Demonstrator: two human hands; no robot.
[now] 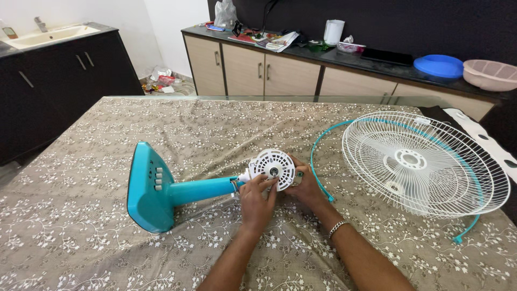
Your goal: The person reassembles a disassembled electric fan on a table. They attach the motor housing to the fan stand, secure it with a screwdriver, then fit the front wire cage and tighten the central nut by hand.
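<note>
A: Largest item on record?

B: Counter [81, 253], covered in a grey-brown cloth with a white floral print. It fills the frame from 3 to 9 o'clock.

A: Next?

B: White wire fan guards [425, 161], round, lying flat on the cloth at 3 o'clock. A teal rim ring [319, 178] curves around them, its near arc just beside the right wrist.

A: And the fan itself?

B: Teal fan stand [149, 188], laid on its side at 9 o'clock of the hands. The broad base with its white buttons points to the left; the neck runs toward the centre. At the end of the neck sits the white motor housing [273, 168], round and vented, with a shaft at its middle, near the centre of the frame.

A: State of the hands?

B: Left hand [257, 202]: fingers curled, thumb and fingertips pinched against the lower front edge of the motor housing at 6 o'clock of it. Right hand [306, 186]: wrapped around the back and right side of the housing, closed on it. A metal bracelet [337, 228] sits on the right wrist.

A: Background entries?

B: At 12 o'clock, a long cabinet [258, 67] carrying a blue lid [439, 66], a pink basin [493, 74] and a white jug [333, 31]. At 10 o'clock, a dark cabinet with a sink [48, 35].
</note>
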